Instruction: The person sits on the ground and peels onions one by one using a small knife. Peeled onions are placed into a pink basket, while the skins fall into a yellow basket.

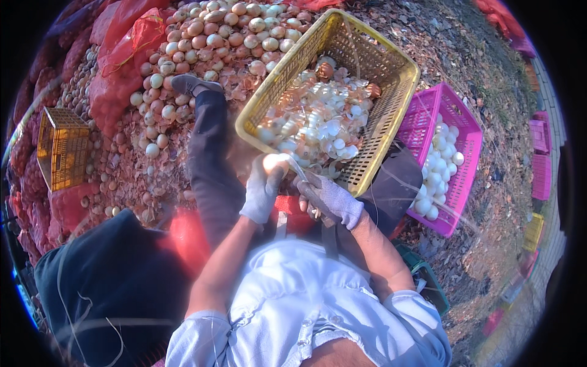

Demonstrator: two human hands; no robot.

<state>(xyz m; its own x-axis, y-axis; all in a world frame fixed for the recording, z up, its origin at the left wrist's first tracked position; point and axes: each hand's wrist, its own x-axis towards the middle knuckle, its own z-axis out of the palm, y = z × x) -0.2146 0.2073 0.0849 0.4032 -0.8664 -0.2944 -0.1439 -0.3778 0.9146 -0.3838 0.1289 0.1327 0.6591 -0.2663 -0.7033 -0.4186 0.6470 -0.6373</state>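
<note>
My left hand [260,192], in a pale knit glove, grips an onion [274,163] at the near rim of a yellow plastic crate [390,137]. In my gloved right hand [334,196] is the dark handle [316,199] of a knife. Its curved blade [296,166] reaches to the onion; whether it cuts in cannot be told. Loose onion skins and peelings [321,124] lie in the tilted yellow crate in front of me. Just right of it, peeled white onions [440,160] fill part of a magenta plastic crate [467,160].
Unpeeled onions [215,39] lie heaped on the ground ahead, with red mesh sacks [121,64] to their left. A small orange crate [64,149] stands farther left. Dark cloth [110,284] is close by my left side, and a green container [424,280] sits behind my right elbow.
</note>
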